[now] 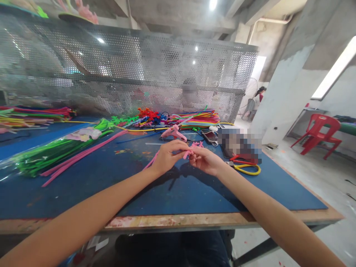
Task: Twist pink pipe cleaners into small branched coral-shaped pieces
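Pipe-cleaner piece (187, 154), pink and fuzzy, is up over the blue table (172, 202), pinched by the closed fingertips of my left hand (170, 155) and by the thumb and curled fingers of my right hand (206, 160). Just beyond them I see a pink glue gun (173, 131); yellow-handled scissors (248, 171) lie off to the right, bagged green stems (57, 150) well over to the left

Left fingers (180, 145) and right fingers (195, 160) pinching pink stem (187, 154), glue gun (173, 132) beyond, blue tabletop (155, 202)

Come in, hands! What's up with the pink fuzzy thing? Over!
Left hand and right hand: pinching pink fuzzy piece. Pink glue gun just beyond, not blocking.
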Motion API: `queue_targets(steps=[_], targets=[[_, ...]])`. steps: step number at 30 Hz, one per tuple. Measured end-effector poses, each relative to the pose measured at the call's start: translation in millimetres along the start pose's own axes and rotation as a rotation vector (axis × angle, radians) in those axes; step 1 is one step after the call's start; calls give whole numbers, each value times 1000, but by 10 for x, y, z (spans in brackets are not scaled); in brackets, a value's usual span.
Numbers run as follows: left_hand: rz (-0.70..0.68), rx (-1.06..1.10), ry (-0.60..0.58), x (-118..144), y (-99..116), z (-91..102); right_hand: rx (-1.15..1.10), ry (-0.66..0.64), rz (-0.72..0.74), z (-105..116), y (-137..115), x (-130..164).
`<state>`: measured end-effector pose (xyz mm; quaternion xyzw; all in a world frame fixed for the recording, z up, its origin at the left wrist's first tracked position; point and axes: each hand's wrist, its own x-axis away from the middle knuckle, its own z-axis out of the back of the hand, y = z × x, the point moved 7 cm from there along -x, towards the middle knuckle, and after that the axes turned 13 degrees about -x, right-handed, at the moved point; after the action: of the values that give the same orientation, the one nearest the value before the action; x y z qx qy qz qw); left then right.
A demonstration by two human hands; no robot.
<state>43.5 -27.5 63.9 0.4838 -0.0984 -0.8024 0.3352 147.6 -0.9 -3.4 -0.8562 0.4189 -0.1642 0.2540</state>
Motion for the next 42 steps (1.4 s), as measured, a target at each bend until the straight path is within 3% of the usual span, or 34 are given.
queue_targets(steps=[4,8,11,21,29,36,42], targets=[[397,408,55,51,-280,-130,153,-68,188,-78,-112,11],[590,729,86,101,-386,-272,277,-62,326,-131,-200,40],[609,793,62,103,-358,-305,312,-65,373,-153,-241,55],[541,838,-76,80,-303,-370,332,-91,304,-145,-200,50],[673,818,-227,132,-382,-449,426,-26,424,-112,-294,55],[714,833,-58,134,-390,-390,452,34,519,-28,-430,65],[701,799,-15,132,-394,-349,453,75,492,-10,-399,60]])
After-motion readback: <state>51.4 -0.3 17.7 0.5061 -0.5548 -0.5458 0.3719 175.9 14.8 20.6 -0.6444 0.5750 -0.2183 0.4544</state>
